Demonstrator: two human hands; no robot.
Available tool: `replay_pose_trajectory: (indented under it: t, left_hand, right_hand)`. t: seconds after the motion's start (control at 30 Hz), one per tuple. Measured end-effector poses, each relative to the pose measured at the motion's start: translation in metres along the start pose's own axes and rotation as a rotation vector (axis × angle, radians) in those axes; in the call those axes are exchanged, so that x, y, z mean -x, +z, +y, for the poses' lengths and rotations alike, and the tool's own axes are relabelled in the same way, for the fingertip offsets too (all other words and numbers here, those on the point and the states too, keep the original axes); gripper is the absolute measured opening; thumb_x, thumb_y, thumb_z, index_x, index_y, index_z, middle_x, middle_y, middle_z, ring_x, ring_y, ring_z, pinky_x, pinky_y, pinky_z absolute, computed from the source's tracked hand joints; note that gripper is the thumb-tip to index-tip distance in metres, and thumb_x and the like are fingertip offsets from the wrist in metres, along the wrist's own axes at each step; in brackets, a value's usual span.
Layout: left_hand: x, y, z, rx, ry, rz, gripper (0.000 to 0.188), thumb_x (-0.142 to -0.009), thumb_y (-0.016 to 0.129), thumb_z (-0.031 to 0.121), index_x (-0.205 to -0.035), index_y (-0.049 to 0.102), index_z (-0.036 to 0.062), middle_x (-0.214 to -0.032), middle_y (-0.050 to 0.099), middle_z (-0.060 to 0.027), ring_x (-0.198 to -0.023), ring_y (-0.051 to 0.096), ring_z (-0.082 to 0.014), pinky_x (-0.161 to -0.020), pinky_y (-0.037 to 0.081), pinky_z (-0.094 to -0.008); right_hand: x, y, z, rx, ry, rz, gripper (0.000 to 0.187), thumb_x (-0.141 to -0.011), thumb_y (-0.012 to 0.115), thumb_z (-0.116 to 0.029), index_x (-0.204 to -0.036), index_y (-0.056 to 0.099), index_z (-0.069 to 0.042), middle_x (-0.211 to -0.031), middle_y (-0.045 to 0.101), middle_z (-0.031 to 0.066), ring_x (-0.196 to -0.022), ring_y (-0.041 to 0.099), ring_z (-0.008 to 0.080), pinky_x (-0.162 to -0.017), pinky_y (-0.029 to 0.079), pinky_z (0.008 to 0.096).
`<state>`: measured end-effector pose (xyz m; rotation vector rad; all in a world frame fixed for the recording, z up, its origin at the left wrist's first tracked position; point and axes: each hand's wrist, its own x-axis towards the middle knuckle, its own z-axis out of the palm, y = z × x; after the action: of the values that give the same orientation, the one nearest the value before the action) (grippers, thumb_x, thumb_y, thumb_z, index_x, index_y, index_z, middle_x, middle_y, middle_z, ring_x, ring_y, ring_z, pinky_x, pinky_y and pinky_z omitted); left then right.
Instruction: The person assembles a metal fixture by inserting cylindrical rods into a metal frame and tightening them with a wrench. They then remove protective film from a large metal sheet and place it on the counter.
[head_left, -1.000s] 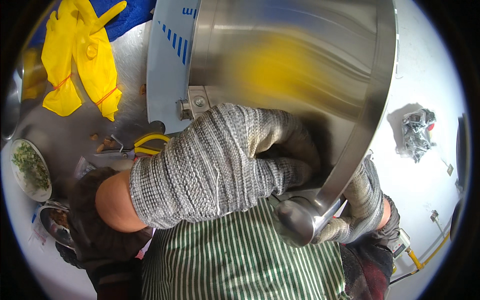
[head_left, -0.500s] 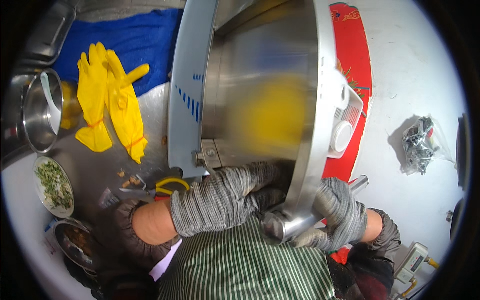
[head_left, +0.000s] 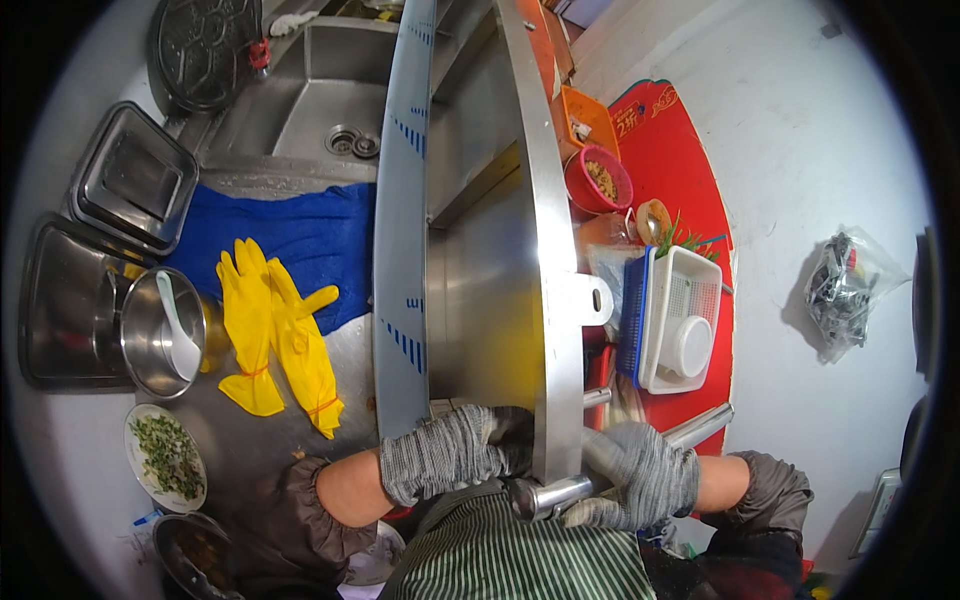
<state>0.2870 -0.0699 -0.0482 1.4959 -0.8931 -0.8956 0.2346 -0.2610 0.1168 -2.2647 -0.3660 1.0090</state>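
Observation:
A long stainless steel shelf-like frame [head_left: 485,290] stands on edge before me, running away from my body. Its left face [head_left: 400,190] is pale blue-grey with blue stripes. My left hand [head_left: 455,458], in a grey striped knit glove, is closed at the near end, on the inner side; its fingertips are partly hidden in shadow. My right hand [head_left: 640,475], gloved alike, wraps the near right end, beside a shiny metal tube [head_left: 550,497]. That tube's end lies close to my green striped apron [head_left: 520,550]. The tube's other end [head_left: 705,425] sticks out past my right hand.
Left are yellow rubber gloves [head_left: 300,345], a blue cloth [head_left: 340,215], a sink [head_left: 330,100], a steel bowl [head_left: 140,340] with a white spoon, and a plate of chopped greens [head_left: 165,455]. On the right, a red table [head_left: 655,130] bears baskets [head_left: 650,375]; a plastic bag [head_left: 840,290] lies beyond.
The view has shifted, bringing the sink and more of the red table in. The frame's right rim now stands further left and its inner compartments show more. Both hands stay at its near end.

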Motion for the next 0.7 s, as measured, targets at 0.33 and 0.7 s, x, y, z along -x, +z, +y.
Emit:
replay_pose_trajectory:
  t: [0.33, 0.7]
  left_hand:
    - [0.011, -0.002, 0.028, 0.418, -0.096, 0.01, 0.027, -0.09, 0.057, 0.02, -0.109, 0.058, 0.0012, -0.092, 0.065, -0.013, -0.082, 0.062, -0.0197, -0.075, 0.049, -0.0301]
    - [0.008, -0.004, 0.021, 0.766, -0.075, -0.148, 0.057, -0.075, 0.075, 0.024, -0.123, 0.053, 0.0017, -0.114, 0.061, -0.0093, -0.104, 0.058, -0.0199, -0.089, 0.048, -0.0316]
  right_hand:
    - [0.003, 0.004, 0.0, 0.093, -0.084, 0.064, 0.08, -0.082, 0.057, -0.058, -0.131, 0.036, 0.001, -0.109, 0.059, 0.0237, -0.098, 0.061, 0.0369, -0.084, 0.05, 0.0419]
    - [0.012, 0.01, 0.001, 0.208, 0.111, -0.013, 0.094, -0.081, 0.042, -0.071, -0.125, 0.036, 0.011, -0.089, 0.062, 0.0288, -0.087, 0.063, 0.0408, -0.074, 0.051, 0.0445]
